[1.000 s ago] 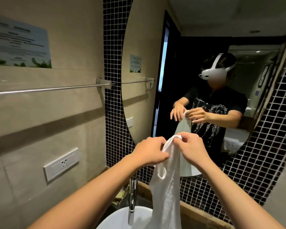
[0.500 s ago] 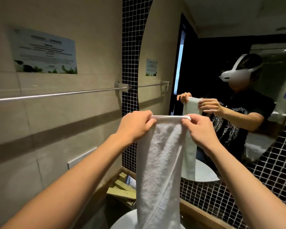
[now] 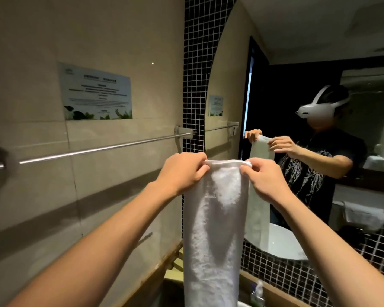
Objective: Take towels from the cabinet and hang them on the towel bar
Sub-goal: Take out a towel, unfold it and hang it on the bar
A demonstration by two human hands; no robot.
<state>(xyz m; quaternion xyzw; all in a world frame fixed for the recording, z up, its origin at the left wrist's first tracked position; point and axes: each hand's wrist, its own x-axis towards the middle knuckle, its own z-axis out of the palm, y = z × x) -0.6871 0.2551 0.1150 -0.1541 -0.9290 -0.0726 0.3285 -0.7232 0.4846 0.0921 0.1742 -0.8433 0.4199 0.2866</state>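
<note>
White terry towel [image 3: 215,229]: one, held up at frame centre, top hem stretched level between two hands, the rest hanging straight down and running out of view at 6 o'clock. Not on the bar.

Left hand [image 3: 182,173]: fingers curled, pinching the towel's top left corner; forearm enters from 7 o'clock.

Right hand [image 3: 266,180]: fingers curled, pinching the top right corner; forearm enters from 5 o'clock.

Towel bar [image 3: 102,148]: bright metal rod, bare, fixed to the wall at 9 to 10 o'clock of the towel, apart from it. Near bracket [image 3: 182,132] at the wall's inner end; far bracket blurred at the frame's left edge.

Containers: basin [image 3: 282,242], white, seen in the mirror at 4 o'clock; its contents cannot be told. Small bottle [image 3: 257,293], blurred, on the counter ledge at 5 o'clock; contents unclear.

Surfaces and room: beige tiled wall [image 3: 31,63] at 9 o'clock, carrying a printed notice [image 3: 97,91] with a leaf border above the bar; text unreadable. Dark mosaic tile [image 3: 195,63] with pale grout at 12 o'clock, running down beside a curved mirror [image 3: 297,52]. Mirror reflects a person wearing a white headset and dark printed shirt holding the towel, a dark doorway, and folded white linen on a rack [image 3: 361,214] at 3 o'clock. Wooden counter edge [image 3: 164,269] at 6 o'clock.
</note>
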